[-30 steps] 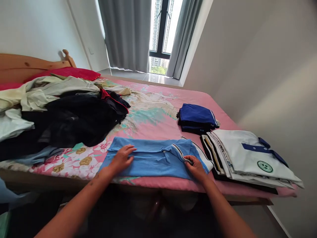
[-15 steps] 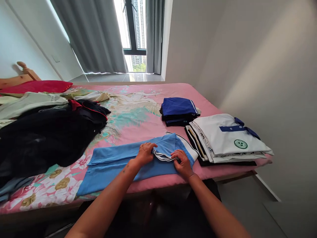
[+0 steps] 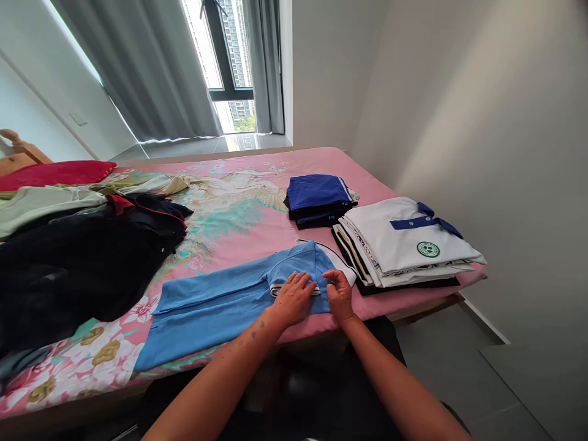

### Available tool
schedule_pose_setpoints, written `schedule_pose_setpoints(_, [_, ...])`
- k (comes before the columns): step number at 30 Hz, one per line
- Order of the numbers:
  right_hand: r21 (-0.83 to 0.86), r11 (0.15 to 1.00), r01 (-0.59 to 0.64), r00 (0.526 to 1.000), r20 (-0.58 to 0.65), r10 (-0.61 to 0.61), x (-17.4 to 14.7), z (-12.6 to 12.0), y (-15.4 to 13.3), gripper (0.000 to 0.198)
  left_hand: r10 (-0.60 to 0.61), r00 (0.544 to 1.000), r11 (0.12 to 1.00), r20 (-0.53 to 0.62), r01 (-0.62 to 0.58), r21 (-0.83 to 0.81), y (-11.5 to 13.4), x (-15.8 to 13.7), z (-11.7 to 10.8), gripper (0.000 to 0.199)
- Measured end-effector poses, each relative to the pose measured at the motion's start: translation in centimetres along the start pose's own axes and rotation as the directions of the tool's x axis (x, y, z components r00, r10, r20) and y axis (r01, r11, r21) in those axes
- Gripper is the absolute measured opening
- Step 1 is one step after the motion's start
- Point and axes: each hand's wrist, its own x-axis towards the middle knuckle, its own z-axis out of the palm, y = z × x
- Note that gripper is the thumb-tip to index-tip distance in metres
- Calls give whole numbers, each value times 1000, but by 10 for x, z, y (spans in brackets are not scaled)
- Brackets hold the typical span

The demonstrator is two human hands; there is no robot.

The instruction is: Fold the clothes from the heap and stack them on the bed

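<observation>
Since approx. ½ sec ago, L hand (image 3: 296,298) went from the edge of the bunched striped band (image 3: 275,290) to lying over it, palm down, fingers extended, not gripping. Band's now pressed down, so that part of the blue garment (image 3: 206,312) sits flatter. R hand (image 3: 339,298) shifted off the band twd the white-trimmed end, fingers curled; can't tell if cloth's btwn them. Garment's along the near edge of the bed (image 3: 229,250), just beside the white-topped stack (image 3: 376,229); blue-topped pile (image 3: 319,191) behind, loose black clothes (image 3: 92,257) far L.
</observation>
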Motion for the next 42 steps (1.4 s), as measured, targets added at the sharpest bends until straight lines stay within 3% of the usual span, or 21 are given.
schedule_pose_setpoints(2, [18, 999, -31, 1000, 5, 31, -3, -1, 0, 22, -110, 994, 989, -21, 107, -102, 5, 8, 14, 54])
schedule_pose_setpoints(5, [0, 998, -59, 997, 53, 59, -7, -2, -2, 19, -324, 940, 877, -110, 254, -408, 3, 15, 24, 43])
schedule_pose_setpoints(8, [-98, 995, -26, 994, 99, 36, -7, -4, -10, 19, -465, 872, 761, -153, 305, -572, -9, 22, 19, 21])
schedule_pose_setpoints(10, [-177, 982, 67, 980, 199, -31, -2, -4, -19, 22, -551, 815, 700, -179, 335, -630, -21, 28, 10, 31])
schedule_pose_setpoints(12, [-244, 946, 214, 910, 401, -103, 7, 1, -29, 25, -628, 750, 633, -209, 336, -697, -32, 34, -1, 41])
schedule_pose_setpoints(15, [-316, 835, 451, 711, 692, -123, 28, 19, -36, 27, -682, 688, 568, -248, 285, -772, -39, 39, -19, 43])
schedule_pose_setpoints(17, [-334, 750, 571, 604, 790, -107, 48, 33, -32, 31, -691, 669, 536, -275, 219, -815, -34, 39, -26, 38])
schedule_pose_setpoints(19, [-354, 685, 637, 550, 831, -81, 69, 45, -23, 36, -679, 671, 521, -299, 152, -840, -25, 36, -27, 34])
schedule_pose_setpoints(21, [-401, 645, 651, 554, 832, -42, 88, 50, -10, 39, -643, 702, 543, -306, 136, -829, -16, 32, -20, 32])
schedule_pose_setpoints(24, [-485, 609, 627, 603, 798, 15, 105, 44, 8, 43, -565, 786, 613, -249, 199, -764, -6, 24, 2, 32])
schedule_pose_setpoints(27, [-547, 575, 608, 640, 767, 53, 107, 30, 20, 45, -428, 882, 752, -199, 225, -619, 0, 15, 24, 29])
schedule_pose_setpoints(30, [-653, 543, 528, 730, 676, 104, 106, 16, 23, 47, -231, 958, 880, -172, 131, -456, 6, 7, 31, 25])
schedule_pose_setpoints(32, [-743, 519, 423, 819, 559, 132, 107, 9, 19, 46, -159, 969, 907, -190, 67, -416, 6, 3, 26, 27])
schedule_pose_setpoints(35, [-771, 561, 302, 912, 405, 65, 108, 7, 3, 42, -223, 922, 923, -317, 96, -372, -8, 2, 9, 28])
schedule_pose_setpoints(37, [-701, 629, 337, 912, 408, -35, 105, 16, -12, 40, -313, 880, 925, -358, 197, -326, -25, 4, 0, 32])
schedule_pose_setpoints(39, [-613, 656, 441, 856, 506, -103, 96, 32, -24, 40, -384, 871, 916, -307, 317, -247, -43, 5, -4, 36])
schedule_pose_setpoints(42, [-585, 638, 500, 768, 640, -15, 79, 57, -24, 44, -462, 878, 887, -123, 456, -72, -61, 0, 1, 43])
